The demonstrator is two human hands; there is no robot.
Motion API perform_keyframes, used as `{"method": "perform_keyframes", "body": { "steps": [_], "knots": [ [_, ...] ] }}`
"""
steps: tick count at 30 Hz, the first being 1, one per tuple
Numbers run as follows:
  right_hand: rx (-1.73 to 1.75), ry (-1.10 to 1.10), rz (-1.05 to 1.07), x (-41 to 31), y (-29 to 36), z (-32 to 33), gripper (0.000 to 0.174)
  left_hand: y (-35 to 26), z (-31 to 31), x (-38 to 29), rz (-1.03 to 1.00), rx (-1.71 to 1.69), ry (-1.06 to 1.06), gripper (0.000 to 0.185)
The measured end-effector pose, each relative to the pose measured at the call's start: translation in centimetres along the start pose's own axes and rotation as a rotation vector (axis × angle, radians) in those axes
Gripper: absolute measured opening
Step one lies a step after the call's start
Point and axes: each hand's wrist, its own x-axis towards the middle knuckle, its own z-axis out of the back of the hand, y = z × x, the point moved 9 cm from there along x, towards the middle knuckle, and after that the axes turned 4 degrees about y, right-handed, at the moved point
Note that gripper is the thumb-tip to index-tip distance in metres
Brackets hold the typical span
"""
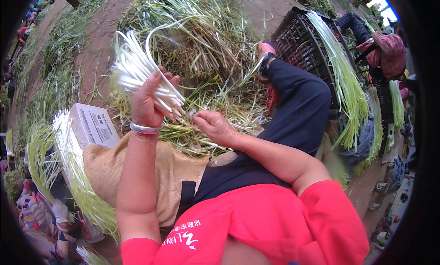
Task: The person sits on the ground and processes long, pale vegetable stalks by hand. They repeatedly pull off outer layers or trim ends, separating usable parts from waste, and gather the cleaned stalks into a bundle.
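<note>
My left hand [149, 100] is wrapped around a bunch of white leek-like stems [135, 67], raised above my lap. The cut ends point down and to the right, and one long stem arches over the top. Close to those ends, my right hand [216, 127] has its thumb and fingers pinched together on a small pale scrap [191, 114], too small to identify. A tan cloth [175, 163] covers one of my thighs. Under both hands lie loose green and yellow trimmings [185, 136].
A large heap of leaves and stalks [206, 41] lies ahead. At right, a black plastic crate [295, 38] bears long trimmed stems [338, 62]. A cardboard box [94, 126] and more stems [74, 162] are at left. Another person [388, 52] sits beyond the crate.
</note>
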Motion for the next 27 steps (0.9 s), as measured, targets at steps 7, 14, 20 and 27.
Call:
{"method": "perform_keyframes", "body": {
  "steps": [7,14,20,27],
  "knots": [
    [-0.659,0.107,0.077,-2.7,0.5,1.3,0.019,-1.8,0.5,-0.6,-0.073,-0.073,-0.047,0.02],
    [-0.557,-0.303,0.824,-2.9,16.2,1.2,0.047,2.5,-0.5,-1.8,0.108,-0.231,0.07,0.023],
    [-0.368,-0.303,1.09,-3.6,18.5,-0.6,0.022,4.6,-0.4,-2.3,0.033,-0.355,0.119,0.032],
    [-0.392,-0.325,1.152,-4.3,18.2,-1.8,0.018,4.6,-1.3,-2.8,0.301,-0.745,0.115,0.03]
  ]
}}
